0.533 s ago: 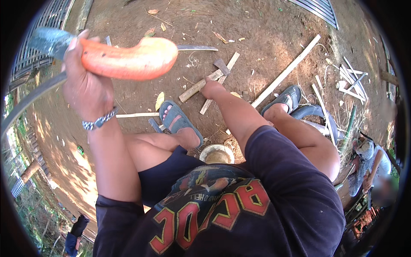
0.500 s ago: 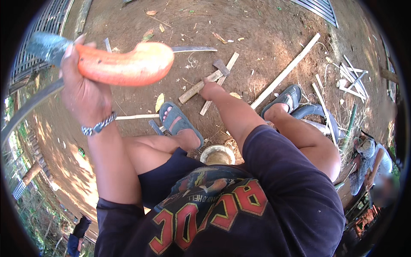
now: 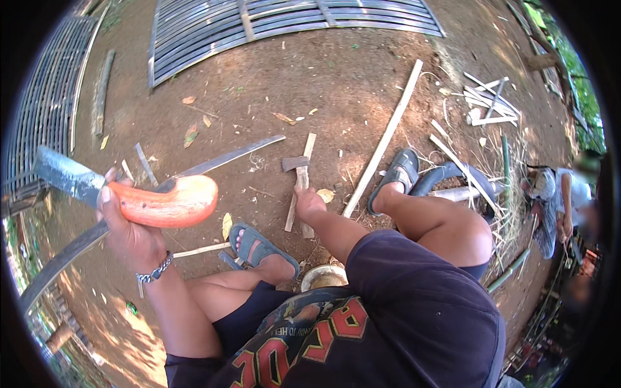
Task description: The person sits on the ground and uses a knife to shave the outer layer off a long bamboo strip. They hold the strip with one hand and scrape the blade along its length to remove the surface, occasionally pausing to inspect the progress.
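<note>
Orange-handled knife (image 3: pixel 139 202) | handle (image 3: pixel 178 205) curved, dark-specked | blade (image 3: pixel 70 178) broad, grey-blue | left hand (image 3: pixel 134 240)

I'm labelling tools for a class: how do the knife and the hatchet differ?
The knife has a bulging, curved orange handle; the hatchet has a straight wooden one. The knife's bluish-grey blade extends toward the person's left, while the hatchet's short, dark head sits crosswise on its handle. The knife is in the left hand, the hatchet in the right hand. Both are gripped by the handle.
</note>
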`<action>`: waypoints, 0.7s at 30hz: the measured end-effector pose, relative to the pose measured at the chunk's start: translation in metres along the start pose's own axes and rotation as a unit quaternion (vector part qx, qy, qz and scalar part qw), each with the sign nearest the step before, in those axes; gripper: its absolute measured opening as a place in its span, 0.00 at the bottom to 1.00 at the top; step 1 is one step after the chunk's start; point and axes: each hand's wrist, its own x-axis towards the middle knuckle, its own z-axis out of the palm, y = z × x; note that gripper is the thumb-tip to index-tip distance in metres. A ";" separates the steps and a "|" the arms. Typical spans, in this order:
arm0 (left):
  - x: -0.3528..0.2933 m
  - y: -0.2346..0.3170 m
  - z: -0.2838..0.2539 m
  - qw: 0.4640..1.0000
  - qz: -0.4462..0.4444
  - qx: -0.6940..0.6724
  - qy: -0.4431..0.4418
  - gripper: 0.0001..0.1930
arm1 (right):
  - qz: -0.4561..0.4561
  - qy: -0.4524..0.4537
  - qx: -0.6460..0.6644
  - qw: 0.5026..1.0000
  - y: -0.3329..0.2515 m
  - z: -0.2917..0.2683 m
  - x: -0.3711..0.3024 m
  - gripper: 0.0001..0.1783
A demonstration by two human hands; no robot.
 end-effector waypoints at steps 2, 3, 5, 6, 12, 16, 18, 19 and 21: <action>0.000 0.000 0.002 0.999 -0.001 -0.033 0.024 0.22 | 0.001 0.031 0.084 0.996 0.014 -0.014 -0.019 0.24; -0.002 0.002 0.007 0.999 0.002 -0.027 0.027 0.22 | 0.000 0.044 0.127 0.991 0.020 -0.021 -0.031 0.24; -0.005 0.006 0.016 0.999 0.013 -0.012 0.038 0.22 | -0.004 0.102 0.184 0.978 0.036 -0.023 -0.037 0.23; -0.004 0.006 0.018 0.999 0.010 -0.018 0.029 0.22 | 0.010 0.138 0.207 0.968 0.041 -0.030 -0.038 0.22; 0.000 0.000 0.028 0.999 -0.002 -0.047 -0.009 0.24 | 0.091 0.371 0.266 0.885 0.145 -0.092 0.045 0.20; -0.003 0.006 0.024 1.000 0.006 -0.023 -0.006 0.23 | 0.211 0.375 0.295 0.853 0.179 -0.209 0.030 0.24; -0.004 0.004 0.019 1.000 0.009 -0.015 0.002 0.24 | 0.225 0.399 0.319 0.830 0.203 -0.244 0.036 0.27; -0.003 0.003 0.016 1.000 0.007 -0.015 -0.004 0.24 | 0.215 0.411 0.332 0.821 0.215 -0.252 0.040 0.28; 0.000 0.002 0.011 1.000 0.008 -0.019 -0.014 0.25 | 0.208 0.458 0.275 0.819 0.224 -0.259 0.044 0.28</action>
